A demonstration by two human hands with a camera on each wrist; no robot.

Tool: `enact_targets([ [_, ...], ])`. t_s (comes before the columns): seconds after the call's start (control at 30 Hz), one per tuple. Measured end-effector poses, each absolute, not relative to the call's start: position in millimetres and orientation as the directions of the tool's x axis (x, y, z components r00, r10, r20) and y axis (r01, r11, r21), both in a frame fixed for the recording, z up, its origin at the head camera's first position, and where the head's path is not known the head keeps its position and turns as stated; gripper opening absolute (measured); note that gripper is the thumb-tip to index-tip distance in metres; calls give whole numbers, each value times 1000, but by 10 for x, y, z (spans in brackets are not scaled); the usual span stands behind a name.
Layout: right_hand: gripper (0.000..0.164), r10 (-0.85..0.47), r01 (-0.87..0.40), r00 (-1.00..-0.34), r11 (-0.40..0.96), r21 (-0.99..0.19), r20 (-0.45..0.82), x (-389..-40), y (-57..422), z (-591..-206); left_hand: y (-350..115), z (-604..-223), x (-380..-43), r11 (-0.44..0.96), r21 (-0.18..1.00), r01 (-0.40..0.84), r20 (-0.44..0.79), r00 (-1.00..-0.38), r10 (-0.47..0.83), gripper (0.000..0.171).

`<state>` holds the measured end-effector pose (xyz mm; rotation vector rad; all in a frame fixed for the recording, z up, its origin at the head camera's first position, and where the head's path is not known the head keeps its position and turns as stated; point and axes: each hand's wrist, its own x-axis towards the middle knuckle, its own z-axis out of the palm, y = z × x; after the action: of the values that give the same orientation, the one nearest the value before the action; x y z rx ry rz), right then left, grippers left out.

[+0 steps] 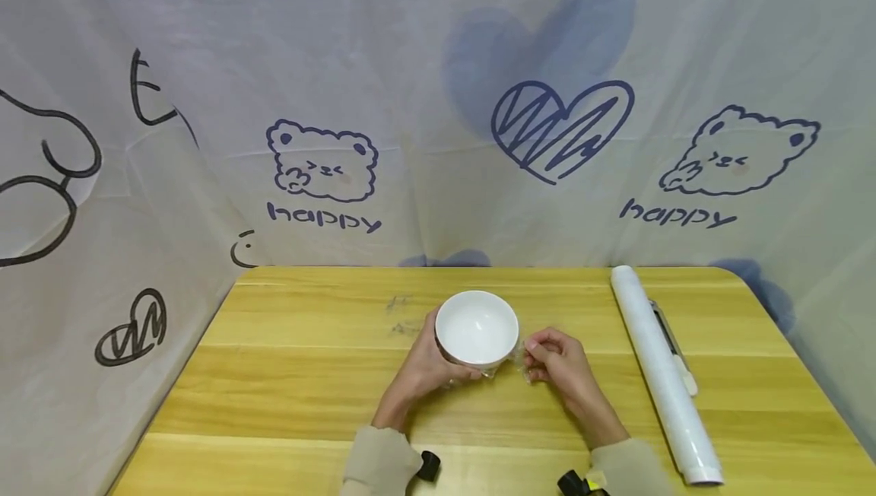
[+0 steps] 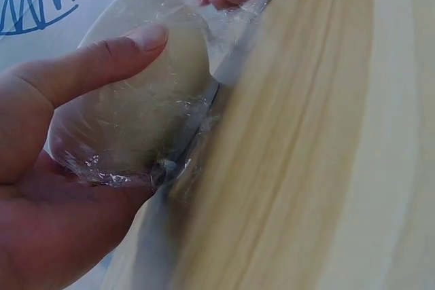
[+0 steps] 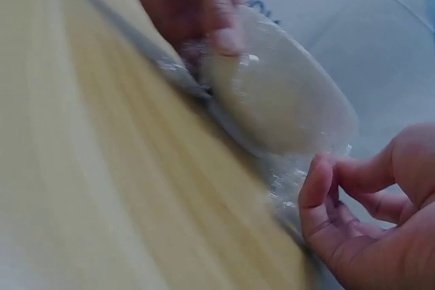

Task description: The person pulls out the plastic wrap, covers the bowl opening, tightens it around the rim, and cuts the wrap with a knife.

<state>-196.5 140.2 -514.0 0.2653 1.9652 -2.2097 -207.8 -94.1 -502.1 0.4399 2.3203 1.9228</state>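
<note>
A white bowl (image 1: 477, 327) stands near the middle of the table, its open top facing up. My left hand (image 1: 426, 363) grips it from the left, thumb across the near side and fingers around the far left. Clear cling film (image 2: 180, 110) covers the bowl's outer side in wrinkles and bunches up near its base. At the bowl's right, my right hand (image 1: 560, 363) pinches a loose edge of the film between thumb and forefinger, as the right wrist view shows. A strip of film (image 3: 289, 185) runs from the bowl to these fingertips.
A long roll of cling film (image 1: 664, 374) lies lengthwise on the right side of the wooden table (image 1: 287, 389). Just beyond it rests a slim cutter with a white end (image 1: 684, 374), partly hidden by the roll. A printed cloth (image 1: 438, 100) hangs behind the table.
</note>
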Motion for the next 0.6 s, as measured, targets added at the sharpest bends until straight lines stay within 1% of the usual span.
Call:
enact_targets([
  [0.2, 17, -6, 180, -983, -203, -962, -183, -1957, 1263, -5209, -958, -5180, -2144, 310, 934, 175, 107, -969, 224, 116],
  [0.3, 17, 25, 135, -990, -189, -973, -142, -1960, 1217, -5223, -970, -5182, -2149, 326, 927, 188, 121, -969, 215, 116],
  [0.4, 12, 86, 87, -991, -132, -987, -99, -1956, 1182, -5219, -976, -5183, -2147, 325, 928, 182, 115, -970, 213, 115],
  [0.5, 7, 152, 55, -987, -33, -998, -60, -1939, 1153, -5203, -975, -5185, -2146, 328, 928, 177, 111, -971, 210, 110],
  [0.6, 7, 177, 48, -984, 69, -996, -35, -1915, 1133, -5183, -966, -5164, -2143, 341, 925, 170, 108, -975, 194, 102],
])
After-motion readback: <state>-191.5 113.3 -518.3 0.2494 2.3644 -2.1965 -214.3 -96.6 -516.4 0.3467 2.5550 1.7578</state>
